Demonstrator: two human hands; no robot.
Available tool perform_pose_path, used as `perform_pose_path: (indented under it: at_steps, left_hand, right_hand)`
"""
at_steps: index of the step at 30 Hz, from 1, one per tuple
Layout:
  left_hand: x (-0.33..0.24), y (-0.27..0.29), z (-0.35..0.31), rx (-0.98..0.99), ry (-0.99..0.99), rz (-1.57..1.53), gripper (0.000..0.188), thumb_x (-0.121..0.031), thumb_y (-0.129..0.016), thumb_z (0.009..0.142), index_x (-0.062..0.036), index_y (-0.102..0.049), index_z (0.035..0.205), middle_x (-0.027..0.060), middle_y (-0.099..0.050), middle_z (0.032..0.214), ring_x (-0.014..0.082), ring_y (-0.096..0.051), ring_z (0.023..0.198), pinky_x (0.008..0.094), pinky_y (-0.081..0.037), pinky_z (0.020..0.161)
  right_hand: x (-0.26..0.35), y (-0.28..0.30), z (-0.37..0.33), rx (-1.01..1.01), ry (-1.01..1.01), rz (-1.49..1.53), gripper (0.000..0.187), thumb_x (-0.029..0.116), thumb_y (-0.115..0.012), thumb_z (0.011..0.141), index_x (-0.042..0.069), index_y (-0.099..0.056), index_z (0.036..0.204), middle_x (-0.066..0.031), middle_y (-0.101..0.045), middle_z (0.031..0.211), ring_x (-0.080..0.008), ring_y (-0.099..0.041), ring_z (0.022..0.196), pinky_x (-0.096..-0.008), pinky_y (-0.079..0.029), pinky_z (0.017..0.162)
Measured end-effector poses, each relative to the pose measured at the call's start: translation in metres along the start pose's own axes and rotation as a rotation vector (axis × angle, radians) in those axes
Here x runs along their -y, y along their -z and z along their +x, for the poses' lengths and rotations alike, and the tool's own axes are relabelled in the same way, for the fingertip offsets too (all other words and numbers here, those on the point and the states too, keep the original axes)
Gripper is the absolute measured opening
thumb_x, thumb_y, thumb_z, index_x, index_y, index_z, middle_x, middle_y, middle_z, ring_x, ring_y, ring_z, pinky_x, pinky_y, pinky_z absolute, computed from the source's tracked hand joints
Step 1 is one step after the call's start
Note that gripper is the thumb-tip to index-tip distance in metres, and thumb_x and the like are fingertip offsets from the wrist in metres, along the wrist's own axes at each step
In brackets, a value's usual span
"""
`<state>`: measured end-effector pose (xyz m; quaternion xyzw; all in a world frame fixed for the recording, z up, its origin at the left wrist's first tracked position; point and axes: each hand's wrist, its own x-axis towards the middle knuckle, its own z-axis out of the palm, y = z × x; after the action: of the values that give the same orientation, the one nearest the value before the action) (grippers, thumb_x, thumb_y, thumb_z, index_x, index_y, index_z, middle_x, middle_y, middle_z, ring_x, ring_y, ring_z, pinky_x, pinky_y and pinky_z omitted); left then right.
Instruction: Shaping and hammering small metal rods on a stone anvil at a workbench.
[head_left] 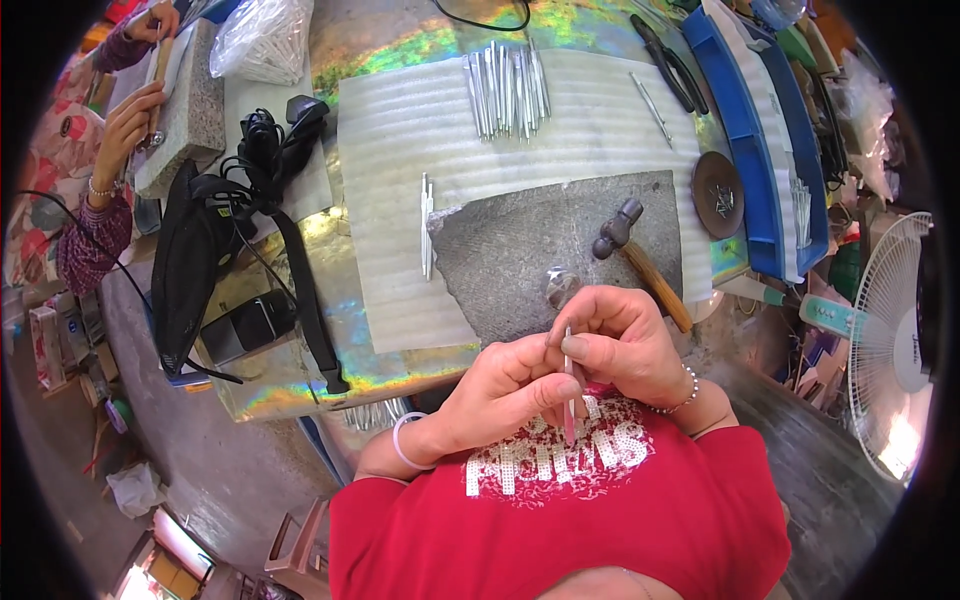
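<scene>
My left hand and my right hand meet in front of my chest, at the near edge of the table. Between the fingertips of both is a thin silver rod, held roughly upright. Just beyond my fingers, a small round metal piece rests on a grey stone slab. A hammer with a dark head and wooden handle lies across the slab's right side. Past the slab, many similar silver rods lie side by side on a white foam sheet.
Right of the sheet are pliers, a brown dish of small pins, a blue tray and a white fan. A black strapped bag and cables lie left. At upper left, another person's hands work by a stone block.
</scene>
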<state>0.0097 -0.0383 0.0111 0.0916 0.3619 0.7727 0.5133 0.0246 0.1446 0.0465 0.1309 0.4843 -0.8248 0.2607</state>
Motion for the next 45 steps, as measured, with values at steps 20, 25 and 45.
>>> perform_pose_path:
  at_steps: [20, 25, 45]
  left_hand:
    - [-0.009, 0.011, -0.003, -0.026, -0.078, 0.128, 0.018, -0.010, -0.053, 0.093, 0.0020, -0.050, 0.105, 0.0107, -0.066, 0.083, 0.0144, -0.065, 0.072, 0.0231, -0.051, 0.059]
    - [-0.010, 0.013, -0.002, -0.039, -0.075, 0.133, 0.016, -0.011, -0.054, 0.092, 0.0015, -0.051, 0.102, 0.0103, -0.066, 0.083, 0.0133, -0.064, 0.071, 0.0227, -0.050, 0.059]
    - [-0.008, 0.015, -0.002, -0.028, -0.111, 0.149, 0.016, -0.009, -0.048, 0.095, 0.0035, -0.053, 0.103, 0.0116, -0.064, 0.087, 0.0173, -0.065, 0.078, 0.0259, -0.054, 0.063]
  right_hand:
    - [0.003, -0.006, 0.015, 0.032, -0.014, -0.010, 0.011, 0.007, -0.057, 0.089, 0.000, -0.057, 0.097, -0.0058, -0.062, 0.078, -0.0052, -0.053, 0.063, -0.0170, -0.037, 0.051]
    - [0.002, -0.005, 0.018, 0.031, -0.021, -0.023, 0.011, 0.007, -0.056, 0.089, 0.000, -0.057, 0.096, -0.0056, -0.062, 0.078, -0.0052, -0.053, 0.063, -0.0171, -0.037, 0.051]
    - [0.010, -0.005, 0.023, 0.062, -0.071, -0.018, 0.021, 0.008, -0.059, 0.088, -0.002, -0.061, 0.107, -0.0036, -0.062, 0.076, -0.0058, -0.054, 0.062, -0.0179, -0.039, 0.053]
